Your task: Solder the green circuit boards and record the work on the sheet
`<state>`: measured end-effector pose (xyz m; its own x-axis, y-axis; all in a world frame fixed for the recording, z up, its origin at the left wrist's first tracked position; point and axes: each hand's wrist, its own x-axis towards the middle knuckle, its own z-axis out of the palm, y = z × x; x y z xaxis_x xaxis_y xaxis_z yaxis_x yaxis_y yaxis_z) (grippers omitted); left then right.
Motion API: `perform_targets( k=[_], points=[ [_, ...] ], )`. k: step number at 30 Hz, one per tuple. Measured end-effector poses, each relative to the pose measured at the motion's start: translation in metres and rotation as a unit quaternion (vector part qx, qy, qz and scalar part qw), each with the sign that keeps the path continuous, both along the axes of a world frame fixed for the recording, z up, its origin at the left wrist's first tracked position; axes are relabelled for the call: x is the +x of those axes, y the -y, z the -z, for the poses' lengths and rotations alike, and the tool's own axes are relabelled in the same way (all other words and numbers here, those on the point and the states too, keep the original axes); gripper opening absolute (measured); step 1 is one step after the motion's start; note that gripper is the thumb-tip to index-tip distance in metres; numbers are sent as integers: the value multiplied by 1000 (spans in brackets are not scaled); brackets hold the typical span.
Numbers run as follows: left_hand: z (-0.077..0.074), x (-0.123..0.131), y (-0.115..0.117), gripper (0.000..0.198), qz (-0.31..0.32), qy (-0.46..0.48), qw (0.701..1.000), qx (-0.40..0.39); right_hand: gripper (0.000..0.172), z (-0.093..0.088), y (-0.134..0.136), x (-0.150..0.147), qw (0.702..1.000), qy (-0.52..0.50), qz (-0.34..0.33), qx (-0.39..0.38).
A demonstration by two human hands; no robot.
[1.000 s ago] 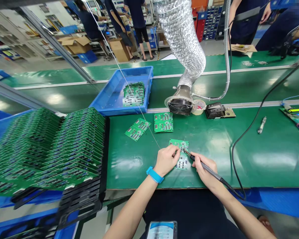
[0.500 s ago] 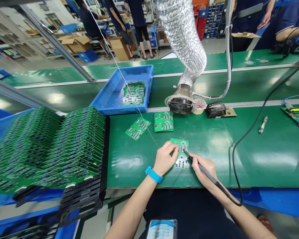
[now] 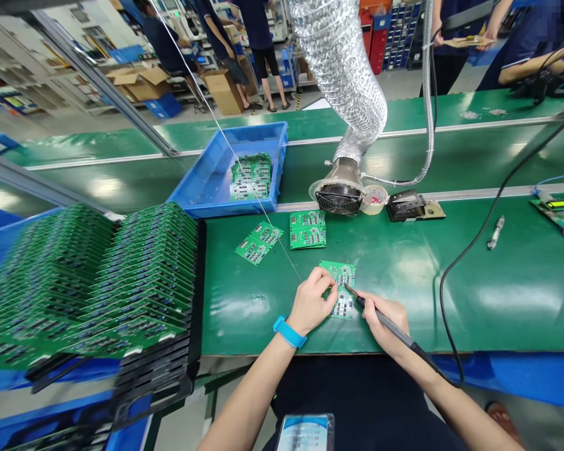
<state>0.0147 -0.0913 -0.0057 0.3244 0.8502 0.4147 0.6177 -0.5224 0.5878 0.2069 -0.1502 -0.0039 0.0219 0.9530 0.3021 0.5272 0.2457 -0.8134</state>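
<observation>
A green circuit board (image 3: 344, 307) lies flat on the green bench, partly covered by my left hand (image 3: 313, 300). That hand is closed in a pinch on thin solder wire (image 3: 290, 260), which hangs down from the upper left and runs to the fingers. My right hand (image 3: 386, 322) grips a soldering iron (image 3: 392, 327) like a pen, its tip at the middle of the board. Behind it lie a small stack of boards (image 3: 308, 229) and, to the left, another board or overlapping pair (image 3: 259, 243), set at an angle.
A fume extractor (image 3: 339, 195) hangs behind the board. A blue tray (image 3: 202, 169) holds more boards; racked boards (image 3: 141, 269) stand left. A tape roll (image 3: 374, 199), metal holder (image 3: 416, 207) and pen-like tool (image 3: 496, 233) are to the right. The iron's cable (image 3: 470, 244) loops rightward. People are beyond.
The iron's tip has shifted very slightly on the board; both hands remain almost in place. At the upper right, a person's hands have raised a flat piece.
</observation>
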Motion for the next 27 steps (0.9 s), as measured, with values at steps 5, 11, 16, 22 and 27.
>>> perform_targets(
  k=[5, 11, 16, 22, 27],
  points=[
    [3, 0, -1, 10, 10, -21, 1000, 2, 34, -1, -1, -1, 1000, 12, -7, 7],
    [-1, 1, -2, 11, 9, -3, 1000, 10, 31, 5, 0, 1, 999, 23, -22, 30],
    [-25, -15, 6, 17, -130, 77, 984, 90, 31, 7, 0, 0, 999, 23, -15, 29],
    [-45, -52, 36, 15, -164, -30, 950, 263, 30, 7, 1, 0, 999, 20, -9, 41],
    [-43, -51, 68, 16, -117, -29, 963, 242, 29, 9, 0, 0, 998, 10, -11, 67]
  ],
)
